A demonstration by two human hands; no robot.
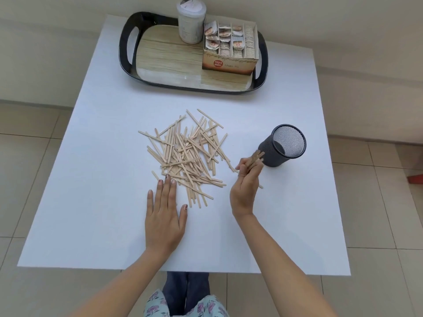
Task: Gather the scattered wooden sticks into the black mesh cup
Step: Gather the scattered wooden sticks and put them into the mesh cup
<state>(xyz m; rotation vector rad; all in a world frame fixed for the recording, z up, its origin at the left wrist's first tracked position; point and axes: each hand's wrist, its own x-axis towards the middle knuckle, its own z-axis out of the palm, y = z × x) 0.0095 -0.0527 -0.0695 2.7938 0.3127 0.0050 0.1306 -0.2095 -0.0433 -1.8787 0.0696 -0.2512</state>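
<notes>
A loose pile of thin wooden sticks [187, 154] lies in the middle of the white table [103, 202]. To its right stands the black mesh cup [282, 146], upright, its open mouth showing no sticks inside. My right hand [246, 186] is raised just left of the cup and grips a small bundle of sticks [256, 159] whose tips point up toward the cup. My left hand [164, 211] lies flat on the table, fingers straight, with the fingertips touching the pile's near left edge.
A black tray with a wood-look floor [160, 58] sits at the table's far edge. On it stand a round lidded canister [191, 21] and an open box of tea bags [231, 48]. Tiled floor surrounds the table.
</notes>
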